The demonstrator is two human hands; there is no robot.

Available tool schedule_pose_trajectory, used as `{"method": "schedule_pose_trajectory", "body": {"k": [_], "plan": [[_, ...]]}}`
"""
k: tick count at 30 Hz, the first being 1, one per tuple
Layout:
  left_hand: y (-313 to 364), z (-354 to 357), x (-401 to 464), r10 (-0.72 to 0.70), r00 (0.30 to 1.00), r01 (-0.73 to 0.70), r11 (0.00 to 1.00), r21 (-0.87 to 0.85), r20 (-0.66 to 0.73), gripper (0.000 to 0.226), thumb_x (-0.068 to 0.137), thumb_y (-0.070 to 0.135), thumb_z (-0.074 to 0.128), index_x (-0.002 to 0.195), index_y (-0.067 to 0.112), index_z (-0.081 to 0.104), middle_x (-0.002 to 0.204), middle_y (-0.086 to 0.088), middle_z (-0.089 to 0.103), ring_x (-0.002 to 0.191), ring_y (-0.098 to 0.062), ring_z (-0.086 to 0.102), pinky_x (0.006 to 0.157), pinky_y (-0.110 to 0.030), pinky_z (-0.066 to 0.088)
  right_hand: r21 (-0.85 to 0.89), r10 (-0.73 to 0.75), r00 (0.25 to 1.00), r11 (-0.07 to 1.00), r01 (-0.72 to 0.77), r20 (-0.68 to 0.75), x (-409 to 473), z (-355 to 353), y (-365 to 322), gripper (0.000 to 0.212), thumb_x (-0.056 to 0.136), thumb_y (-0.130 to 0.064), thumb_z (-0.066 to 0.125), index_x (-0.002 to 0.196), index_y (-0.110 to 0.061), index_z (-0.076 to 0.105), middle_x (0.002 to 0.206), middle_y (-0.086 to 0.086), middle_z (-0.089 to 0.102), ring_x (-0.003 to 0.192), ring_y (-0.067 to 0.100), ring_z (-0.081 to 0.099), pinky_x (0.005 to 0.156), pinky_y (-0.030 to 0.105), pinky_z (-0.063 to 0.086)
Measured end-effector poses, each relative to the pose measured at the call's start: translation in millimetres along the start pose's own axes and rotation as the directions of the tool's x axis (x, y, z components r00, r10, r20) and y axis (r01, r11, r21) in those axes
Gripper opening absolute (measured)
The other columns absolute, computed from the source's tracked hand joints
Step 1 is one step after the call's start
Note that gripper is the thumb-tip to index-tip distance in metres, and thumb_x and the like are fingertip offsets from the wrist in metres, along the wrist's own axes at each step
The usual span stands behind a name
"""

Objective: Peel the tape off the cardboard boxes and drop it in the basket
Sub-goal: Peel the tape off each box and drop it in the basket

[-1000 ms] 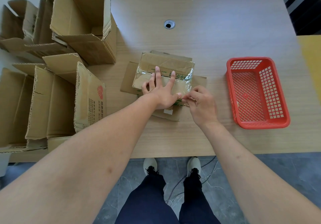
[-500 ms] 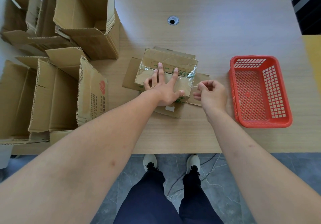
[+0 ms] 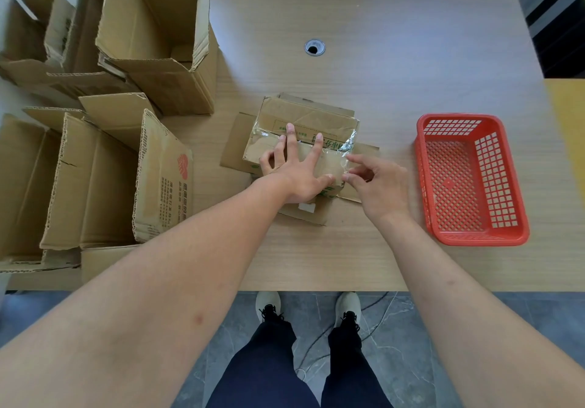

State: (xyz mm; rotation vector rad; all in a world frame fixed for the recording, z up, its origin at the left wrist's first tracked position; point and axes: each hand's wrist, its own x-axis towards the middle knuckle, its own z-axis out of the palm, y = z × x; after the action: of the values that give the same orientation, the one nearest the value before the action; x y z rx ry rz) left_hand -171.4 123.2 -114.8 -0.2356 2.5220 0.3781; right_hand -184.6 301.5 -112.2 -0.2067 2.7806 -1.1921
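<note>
head view | left hand (image 3: 296, 171) lies flat with fingers spread wide, pressing on the flat box (image 3: 308, 124) | right hand (image 3: 378, 186) has thumb and first finger close together, pinching clear tape (image 3: 335, 165) at the box's right edge | red basket (image 3: 519, 217) sits well apart to the right on the table (image 3: 395, 43) | open boxes (image 3: 152, 50) stand on the left

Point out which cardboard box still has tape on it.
The flattened box under the left hand at table centre; shiny clear tape wraps it, unlike the boxes stacked left.
</note>
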Motion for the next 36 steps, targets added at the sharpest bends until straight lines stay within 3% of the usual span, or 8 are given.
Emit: {"method": "schedule_pose_trajectory", "body": {"k": [6,11,16,22,25,29,34,36], "plan": [[-1.4,1.8,1.5,0.013,1.0,-0.013,1.0,0.0,-0.014,0.087,0.088,0.084,0.028,0.154,0.051,-0.017,0.157,-0.013,-0.044,0.152,-0.03,-0.026,0.114,-0.049,-0.001,0.185,0.322,0.946,0.928,-0.324,0.041,5.7,0.9,0.5,0.022,0.071,-0.027,0.093,0.089,-0.027,0.082,0.077,-0.013,0.075,0.062,-0.003,0.063,0.064,0.02,0.048],[4.2,10.0,-4.9,0.015,0.995,-0.016,1.0,-0.002,-0.1,0.087,0.091,0.082,0.028,0.158,0.044,-0.013,0.16,-0.017,-0.038,0.153,-0.032,-0.024,0.119,-0.053,-0.002,0.275,0.404,0.91,0.868,-0.413,0.092,0.4,-1.2,-4.6,0.012,0.073,-0.013,0.09,0.072,-0.017,0.079,0.068,0.001,0.075,0.071,0.022,0.077,0.072,0.038,0.065],[-3.4,9.4,-15.3,0.081,0.994,-0.08,0.997,0.021,-0.071,0.085,0.092,0.079,0.039,0.156,0.053,-0.011,0.161,-0.009,-0.038,0.153,-0.025,-0.025,0.12,-0.05,-0.002,0.146,0.241,0.962,0.955,-0.258,0.124,-4.8,-11.2,-2.4,0.014,0.073,-0.007,0.084,0.08,-0.015,0.075,0.073,0.002,0.074,0.065,0.01,0.066,0.068,0.032,0.059],[-10.3,-2.8,-24.8,0.162,0.987,-0.159,0.982,0.103,-0.02,0.089,0.09,0.076,0.048,0.157,0.052,-0.006,0.163,-0.008,-0.034,0.154,-0.023,-0.022,0.122,-0.046,0.0,0.087,0.132,0.988,0.986,-0.139,0.08,-5.8,-27.6,2.4,0.011,0.077,-0.006,0.082,0.084,-0.014,0.08,0.069,-0.013,0.07,0.057,-0.008,0.058,0.058,0.005,0.043],[-1.5,-6.4,-25.2,0.151,0.988,-0.148,0.985,0.086,-0.021,0.094,0.09,0.066,0.061,0.16,0.046,0.002,0.165,-0.01,-0.031,0.155,-0.026,-0.02,0.124,-0.047,0.003,0.056,0.044,0.996,0.997,-0.048,0.071,-10.1,-28.4,0.6,0.011,0.078,-0.005,0.085,0.083,-0.014,0.081,0.078,-0.006,0.073,0.071,0.005,0.067,0.07,0.014,0.052],[13.2,-1.9,-25.2,0.161,0.984,-0.166,0.983,-0.075,-0.075,0.091,0.091,0.042,0.071,0.163,0.029,0.016,0.168,-0.007,-0.022,0.156,-0.026,-0.017,0.124,-0.041,0.012,-0.015,-0.127,0.985,0.991,0.13,0.116,-14.1,-22.3,-1.5,0.013,0.074,0.001,0.086,0.085,-0.005,0.082,0.087,0.007,0.074,0.075,0.014,0.064,0.07,0.001,0.039],[17.4,12.1,-27.9,0.07,0.977,-0.133,0.938,-0.32,-0.2,0.07,0.096,0.033,0.069,0.157,0.027,0.036,0.171,0.003,-0.007,0.157,-0.017,-0.005,0.126,-0.038,0.014,0.047,-0.067,0.977,0.997,0.059,0.204,-11.9,-20.5,4.2,0.051,0.069,-0.008,0.091,0.116,-0.019,0.077,0.082,0.005,0.07,0.072,0.015,0.06,0.074,0.016,0.044],[18.5,12.9,-27.3,0.057,0.976,-0.126,0.934,-0.335,-0.209,0.068,0.096,0.035,0.069,0.156,0.027,0.038,0.171,0.003,-0.003,0.157,-0.016,-0.003,0.125,-0.037,0.015,0.032,-0.061,0.973,0.998,0.055,0.222,-10.0,-19.5,8.2,0.047,0.067,-0.009,0.093,0.112,-0.019,0.079,0.085,0.007,0.069,0.072,0.015,0.058,0.074,0.023,0.045]]}}
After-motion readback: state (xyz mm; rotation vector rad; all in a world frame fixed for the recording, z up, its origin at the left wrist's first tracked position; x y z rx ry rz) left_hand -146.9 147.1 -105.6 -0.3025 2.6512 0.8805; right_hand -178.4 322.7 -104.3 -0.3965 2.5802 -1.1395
